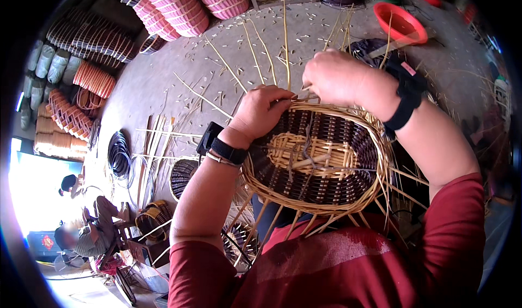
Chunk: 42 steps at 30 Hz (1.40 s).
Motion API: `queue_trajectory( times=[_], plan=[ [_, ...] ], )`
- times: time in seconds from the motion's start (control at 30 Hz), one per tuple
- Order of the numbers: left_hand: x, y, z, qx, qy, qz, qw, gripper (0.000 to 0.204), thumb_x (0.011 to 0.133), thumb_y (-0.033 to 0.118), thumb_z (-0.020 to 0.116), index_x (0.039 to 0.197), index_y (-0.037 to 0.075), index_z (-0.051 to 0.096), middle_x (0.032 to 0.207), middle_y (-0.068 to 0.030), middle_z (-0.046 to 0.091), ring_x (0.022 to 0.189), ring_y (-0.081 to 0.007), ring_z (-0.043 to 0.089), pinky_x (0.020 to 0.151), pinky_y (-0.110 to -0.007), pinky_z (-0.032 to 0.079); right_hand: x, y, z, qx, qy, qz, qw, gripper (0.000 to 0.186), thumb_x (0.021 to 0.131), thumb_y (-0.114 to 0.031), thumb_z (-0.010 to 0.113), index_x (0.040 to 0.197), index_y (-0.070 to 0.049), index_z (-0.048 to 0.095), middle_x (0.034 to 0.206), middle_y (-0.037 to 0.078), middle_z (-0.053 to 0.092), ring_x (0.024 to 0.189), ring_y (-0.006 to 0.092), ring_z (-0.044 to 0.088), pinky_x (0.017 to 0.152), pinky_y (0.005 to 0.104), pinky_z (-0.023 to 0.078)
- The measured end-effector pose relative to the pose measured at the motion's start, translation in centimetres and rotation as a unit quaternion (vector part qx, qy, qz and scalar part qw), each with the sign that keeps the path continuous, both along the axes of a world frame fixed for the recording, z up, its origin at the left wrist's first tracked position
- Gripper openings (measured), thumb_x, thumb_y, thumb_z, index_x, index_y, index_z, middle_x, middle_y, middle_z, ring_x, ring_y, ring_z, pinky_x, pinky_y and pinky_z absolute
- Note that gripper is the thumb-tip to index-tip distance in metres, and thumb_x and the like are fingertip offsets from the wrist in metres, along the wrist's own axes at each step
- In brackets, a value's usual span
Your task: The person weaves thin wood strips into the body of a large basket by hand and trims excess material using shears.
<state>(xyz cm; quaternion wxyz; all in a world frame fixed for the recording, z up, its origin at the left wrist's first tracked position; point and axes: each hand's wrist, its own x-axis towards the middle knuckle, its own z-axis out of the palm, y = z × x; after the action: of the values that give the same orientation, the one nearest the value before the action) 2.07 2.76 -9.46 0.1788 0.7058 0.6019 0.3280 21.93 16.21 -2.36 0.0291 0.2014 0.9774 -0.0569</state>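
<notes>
An oval wicker basket, dark brown with a pale woven centre and a pale rim, rests against my lap. Pale stakes stick out all round its rim. At the far left of the rim, my left hand is closed, its thumb and fingers pinching the edge. Just right of it and slightly above the rim, my right hand is closed, fingertips pinched at a thin pale wicker strand that is mostly hidden. A grey tie and a short pale stick lie across the basket's middle.
Pink stacked baskets stand at the back, and a red basin at the back right. Coiled dark cane and long strips lie on the floor to the left. Cut bits are scattered ahead. A person sits at lower left.
</notes>
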Motion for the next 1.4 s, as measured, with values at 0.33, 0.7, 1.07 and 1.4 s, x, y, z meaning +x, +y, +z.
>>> queue_trajectory(
  times=[0.33,0.7,1.07,1.4],
  plan=[
    [1.0,0.5,0.0,0.02,0.012,0.035,0.999,0.028,0.1,0.014,0.07,0.125,0.008,0.078,0.099,-0.0149,0.078,0.092,-0.0294,0.074,0.085,-0.039,0.057,1.5,7.8,0.3,-0.142,-0.073,-0.124,0.979,0.045,0.092,-0.048,0.083,0.091,-0.004,0.081,0.074,0.009,0.073,0.069,0.0184,0.062,0.07,0.0394,0.05],
    [1.6,0.6,-0.2,0.031,0.063,0.049,0.996,0.021,0.098,0.011,0.068,0.115,0.012,0.081,0.093,-0.0114,0.072,0.094,-0.0336,0.069,0.086,-0.043,0.056,-2.1,6.2,-3.6,0.029,0.065,-0.039,0.997,0.028,0.08,-0.034,0.088,0.093,-0.011,0.08,0.105,0.01,0.077,0.112,0.0284,0.068,0.107,0.0474,0.047],
    [1.9,0.6,-0.1,0.034,0.074,0.035,0.996,0.025,0.101,0.012,0.064,0.12,0.012,0.079,0.093,-0.0125,0.07,0.094,-0.0349,0.067,0.087,-0.044,0.054,-1.0,4.6,-3.3,-0.137,-0.147,-0.06,0.978,0.036,0.091,-0.035,0.067,0.107,-0.005,0.08,0.105,0.015,0.08,0.102,0.0368,0.075,0.098,0.0504,0.052],
    [1.3,0.2,0.2,0.043,0.045,0.005,0.998,0.026,0.1,0.008,0.067,0.124,0.01,0.079,0.088,-0.0119,0.065,0.09,-0.033,0.063,0.087,-0.042,0.052,1.9,4.7,-3.9,0.163,0.09,0.057,0.981,0.022,0.093,-0.01,0.059,0.098,-0.01,0.08,0.1,0.008,0.077,0.104,0.025,0.073,0.11,0.0458,0.05]
  ],
)
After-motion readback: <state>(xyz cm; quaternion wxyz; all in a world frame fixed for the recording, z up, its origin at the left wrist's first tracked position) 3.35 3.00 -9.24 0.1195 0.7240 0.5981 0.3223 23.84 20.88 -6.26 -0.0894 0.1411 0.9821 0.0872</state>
